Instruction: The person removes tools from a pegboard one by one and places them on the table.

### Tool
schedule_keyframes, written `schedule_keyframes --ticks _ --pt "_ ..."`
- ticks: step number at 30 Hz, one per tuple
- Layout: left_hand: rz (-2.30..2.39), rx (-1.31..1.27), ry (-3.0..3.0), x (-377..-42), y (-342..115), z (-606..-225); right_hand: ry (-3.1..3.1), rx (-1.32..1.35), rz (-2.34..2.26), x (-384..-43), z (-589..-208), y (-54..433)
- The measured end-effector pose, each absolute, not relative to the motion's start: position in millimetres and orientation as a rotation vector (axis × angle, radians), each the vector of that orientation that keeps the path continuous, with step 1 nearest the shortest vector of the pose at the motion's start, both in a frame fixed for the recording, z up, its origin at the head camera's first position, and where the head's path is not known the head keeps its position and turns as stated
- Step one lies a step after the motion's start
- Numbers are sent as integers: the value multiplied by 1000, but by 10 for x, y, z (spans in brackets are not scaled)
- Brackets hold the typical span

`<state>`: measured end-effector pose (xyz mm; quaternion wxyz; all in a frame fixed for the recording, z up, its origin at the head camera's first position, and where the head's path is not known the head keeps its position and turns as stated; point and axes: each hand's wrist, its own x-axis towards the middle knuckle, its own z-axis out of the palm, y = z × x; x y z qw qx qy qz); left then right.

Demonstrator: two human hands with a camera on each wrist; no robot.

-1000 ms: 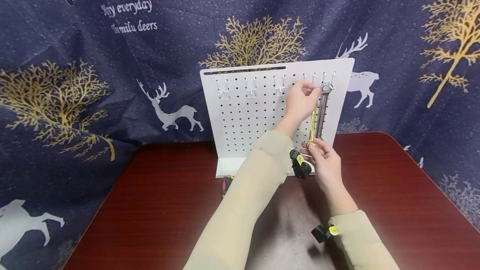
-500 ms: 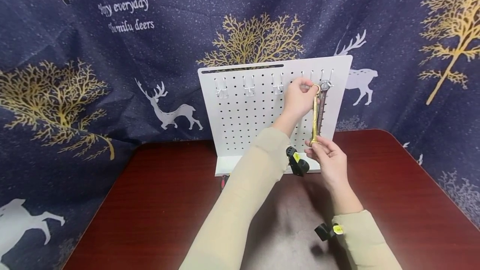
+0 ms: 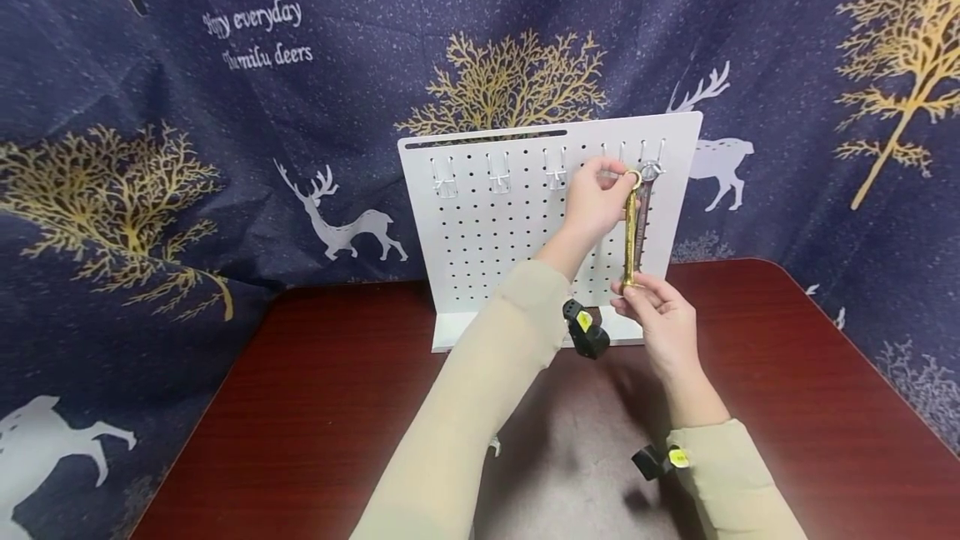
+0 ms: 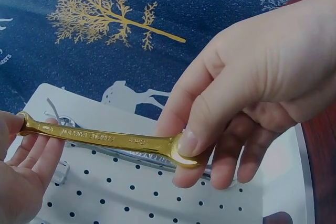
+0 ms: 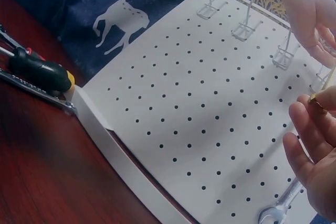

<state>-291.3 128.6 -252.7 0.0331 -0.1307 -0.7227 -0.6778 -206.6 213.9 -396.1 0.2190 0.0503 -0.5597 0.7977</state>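
Observation:
A gold combination wrench (image 3: 631,242) stands nearly upright before the right side of the white pegboard (image 3: 510,252). My left hand (image 3: 596,200) pinches its ring end at the top, close to a hook. Lower down, my right hand (image 3: 666,325) grips its open end; in the left wrist view the thumb (image 4: 188,142) presses on that end. Just behind hangs a silver wrench (image 3: 643,227), its ring over a hook at the board's upper right. The right wrist view shows this silver wrench's open end (image 5: 271,214) against the board. My left fingers partly cover the hook behind them.
Wire hooks (image 3: 500,182) line the board's upper left. The board's white base (image 3: 453,328) rests on the dark red table (image 3: 315,407). Beside the base lie a green-handled screwdriver (image 5: 42,70) and a long metal tool (image 5: 37,91). A patterned blue cloth (image 3: 360,123) hangs behind.
The gold wrench has shifted slightly right, and its ring has come into sight beside my left fingertips. My right hand has moved a little right with the lower end. Both hands keep their hold.

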Motion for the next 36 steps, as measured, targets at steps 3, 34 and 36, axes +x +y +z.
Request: schedule_keyframes --ticks 3,34,36 --pt "-2075 -442 -2228 -2899 1237 -2553 -1598 161 2191 -2067 -3974 2132" --pt "-2086 -445 -2343 -2870 539 -3094 -2086 211 2202 -2102 -4173 1927" --pt "-2104 -433 -2343 -2864 491 -3129 -2120 212 2179 -2098 -4191 1898"
